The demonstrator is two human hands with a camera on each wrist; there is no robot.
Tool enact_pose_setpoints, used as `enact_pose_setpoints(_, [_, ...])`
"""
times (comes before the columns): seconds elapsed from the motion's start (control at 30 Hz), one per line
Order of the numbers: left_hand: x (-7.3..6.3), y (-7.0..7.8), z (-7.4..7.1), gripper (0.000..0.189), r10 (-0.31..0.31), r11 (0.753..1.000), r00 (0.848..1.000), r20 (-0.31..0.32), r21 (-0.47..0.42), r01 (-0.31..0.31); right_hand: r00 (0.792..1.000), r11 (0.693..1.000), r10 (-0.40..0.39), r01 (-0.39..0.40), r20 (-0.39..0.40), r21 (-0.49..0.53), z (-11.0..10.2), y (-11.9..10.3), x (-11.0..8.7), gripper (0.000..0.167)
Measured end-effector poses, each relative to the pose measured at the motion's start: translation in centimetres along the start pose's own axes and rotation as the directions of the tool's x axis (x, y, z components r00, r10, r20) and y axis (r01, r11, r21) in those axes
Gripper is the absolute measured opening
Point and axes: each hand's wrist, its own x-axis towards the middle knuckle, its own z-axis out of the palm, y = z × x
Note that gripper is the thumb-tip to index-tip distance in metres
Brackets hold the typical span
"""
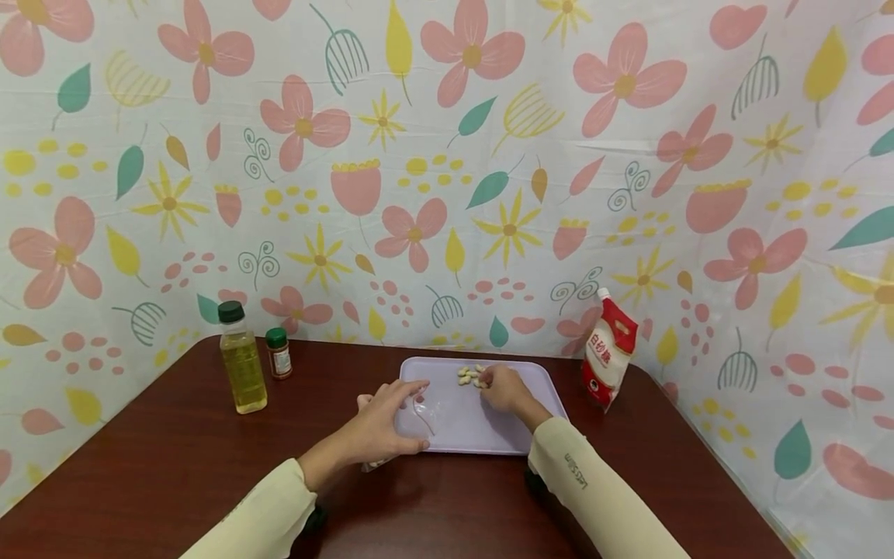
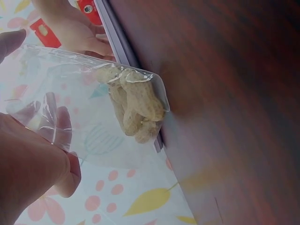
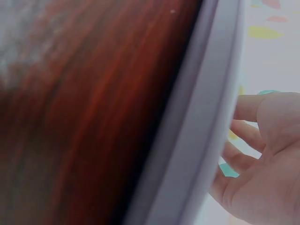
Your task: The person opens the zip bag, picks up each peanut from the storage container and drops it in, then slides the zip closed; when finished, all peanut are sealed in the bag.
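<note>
My left hand (image 1: 380, 428) holds a clear plastic bag (image 2: 79, 93) by its mouth, thumb and fingers spread around it. Several unshelled peanuts (image 2: 137, 101) are bunched at the bag's bottom end, close to the tray's edge in the left wrist view. A few pale peanuts (image 1: 464, 377) lie toward the back of a lilac tray (image 1: 482, 439). Over the tray, my right hand (image 1: 508, 392) reaches down with bent fingers right at these peanuts; I cannot tell whether it grips one. The tray's rim hides its fingertips in the right wrist view.
An oil bottle (image 1: 243, 365) with a dark cap and a small green-capped jar (image 1: 279, 355) stand at the back left of the dark wooden table (image 1: 209, 473). At the back right stands a red and white spouted sugar pouch (image 1: 609, 349). Flowered cloth (image 1: 447, 233) hangs behind the table.
</note>
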Motion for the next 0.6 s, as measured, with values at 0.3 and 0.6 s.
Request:
enact_pose_setpoints(0.3, [0.06,-0.08,0.02,0.082,0.008,1.0,1.0,0.001,0.005,-0.008,0.998,0.995,0.059,-0.059,0.002,-0.086,-0.3,-0.31,0.28,0.021])
enact_pose_setpoints(0.6, [-0.13,-0.38,-0.27,0.081,0.002,0.999,1.0,-0.001,0.038,-0.002,0.999,0.992,0.036,-0.035,0.008,-0.121,-0.23,-0.58,0.42,0.013])
